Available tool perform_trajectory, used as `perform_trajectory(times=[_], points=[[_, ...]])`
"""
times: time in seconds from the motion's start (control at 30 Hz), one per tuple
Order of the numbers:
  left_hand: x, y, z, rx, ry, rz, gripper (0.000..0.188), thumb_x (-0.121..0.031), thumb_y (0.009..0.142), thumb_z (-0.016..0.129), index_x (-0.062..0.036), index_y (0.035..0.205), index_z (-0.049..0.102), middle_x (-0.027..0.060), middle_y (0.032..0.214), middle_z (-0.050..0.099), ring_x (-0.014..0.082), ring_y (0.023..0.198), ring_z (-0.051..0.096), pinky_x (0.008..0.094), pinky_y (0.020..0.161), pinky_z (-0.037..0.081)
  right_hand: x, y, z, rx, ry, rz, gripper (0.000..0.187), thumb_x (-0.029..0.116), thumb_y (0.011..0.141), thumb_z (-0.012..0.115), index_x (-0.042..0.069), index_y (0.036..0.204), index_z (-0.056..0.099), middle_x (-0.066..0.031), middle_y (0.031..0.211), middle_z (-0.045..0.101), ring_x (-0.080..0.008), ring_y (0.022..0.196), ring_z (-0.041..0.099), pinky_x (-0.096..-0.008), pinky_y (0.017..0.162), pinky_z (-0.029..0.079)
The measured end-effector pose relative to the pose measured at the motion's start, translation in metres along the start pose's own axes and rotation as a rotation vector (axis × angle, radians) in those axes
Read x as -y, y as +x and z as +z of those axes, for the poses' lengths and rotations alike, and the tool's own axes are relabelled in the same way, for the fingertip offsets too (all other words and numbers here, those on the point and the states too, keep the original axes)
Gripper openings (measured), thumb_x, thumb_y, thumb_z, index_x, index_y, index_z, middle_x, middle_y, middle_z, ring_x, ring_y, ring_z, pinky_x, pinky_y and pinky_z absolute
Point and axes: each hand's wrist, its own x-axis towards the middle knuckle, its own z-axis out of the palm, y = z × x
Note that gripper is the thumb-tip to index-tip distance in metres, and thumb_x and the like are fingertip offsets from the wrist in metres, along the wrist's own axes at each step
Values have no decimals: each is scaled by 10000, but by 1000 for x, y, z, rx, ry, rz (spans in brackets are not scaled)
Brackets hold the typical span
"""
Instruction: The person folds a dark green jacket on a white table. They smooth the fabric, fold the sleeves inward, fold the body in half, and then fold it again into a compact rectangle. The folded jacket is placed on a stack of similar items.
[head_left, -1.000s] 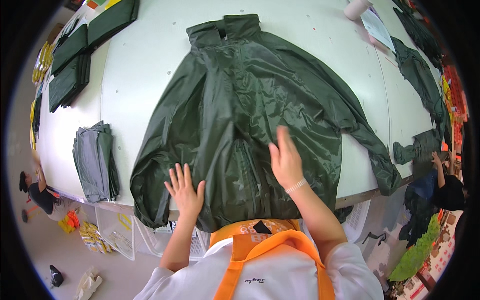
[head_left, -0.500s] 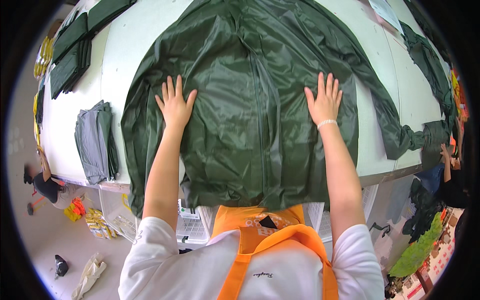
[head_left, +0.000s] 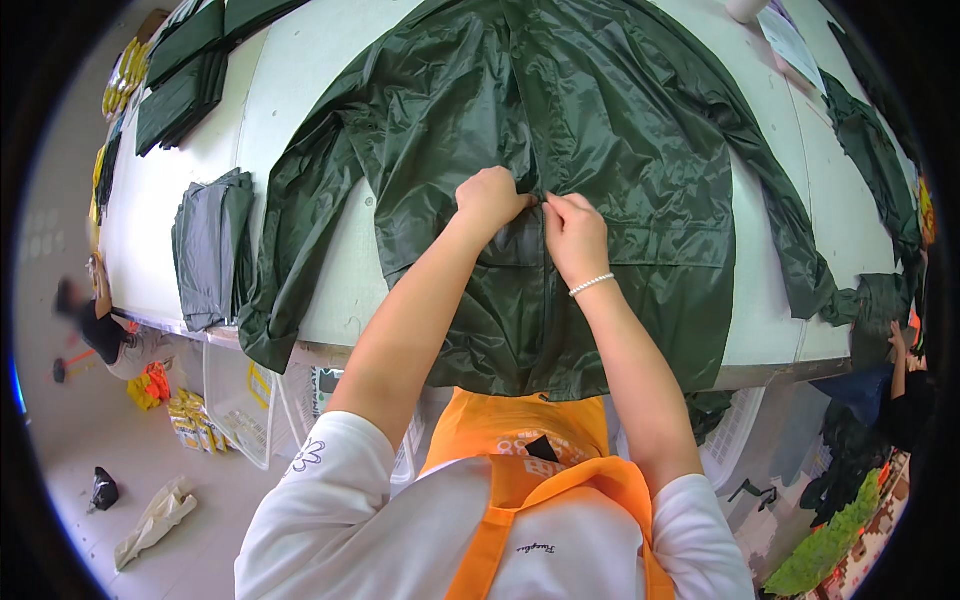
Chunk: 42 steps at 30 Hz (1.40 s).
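This jacket (head_left: 600, 150) is dark green, super shiny and kinda wrinkly. My left hand (head_left: 490, 198) and right hand (head_left: 577, 238) both pinch its front strip (head_left: 546, 300), close together.

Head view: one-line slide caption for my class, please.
Both hands grasp the front of a dark green jacket on a white table.

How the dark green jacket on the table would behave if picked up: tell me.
The jacket would probably hang floppy, since its fabric lies in soft wrinkles and folds. It looks likely to be slippery, given the glossy sheen. It may be light for its spread, as the cloth appears thin.
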Motion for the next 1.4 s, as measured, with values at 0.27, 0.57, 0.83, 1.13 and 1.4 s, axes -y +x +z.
perform_trajectory(times=[0.27, 0.57, 0.83, 1.13, 1.4], points=[[33, 2, 14, 332, -1081, 65, 277, -192, 886, 570, -33, 660, 548, 9, 606, 531, 80, 555, 501, 224, 515, 403, -6, -2, 24, -54, 44, 49, 127, 97, 765, 646, 26, 864, 682, -145, 775, 613, -325, 683, 604, -388, 623, 490], [29, -7, 31, 164, -1213, 88, 341, -347, 936, 478, -26, 831, 523, 49, 647, 545, 135, 585, 544, 267, 550, 443, -14, 5, 32, 54, 209, 139, 188, 154, 734, 707, -1, 748, 601, -142, 690, 590, -295, 614, 587, -367, 574, 463], [17, -222, -28, -299, -423, -147, 409, -395, 830, 621, -24, 658, 616, 114, 569, 597, 297, 504, 567, 378, 516, 449, -34, 13, 37, 59, 90, 48, 245, 228, 785, 688, 8, 769, 583, -158, 751, 613, -342, 698, 594, -415, 632, 469], [10, -287, 117, -423, -922, -378, 393, -322, 733, 760, 56, 734, 652, 116, 665, 665, 170, 589, 630, 322, 574, 479, -6, -97, -48, 596, 44, 180, 400, 98, 717, 575, -41, 1088, 516, -270, 973, 611, -409, 926, 589, -424, 815, 477], [-21, -284, 154, -155, -1533, -592, 258, -149, 755, 757, 54, 867, 645, 70, 847, 654, 142, 726, 628, 248, 597, 515, -2, -210, -90, 512, 256, 101, 142, 86, 804, 614, -28, 886, 589, -162, 747, 601, -348, 684, 595, -402, 621, 479]])
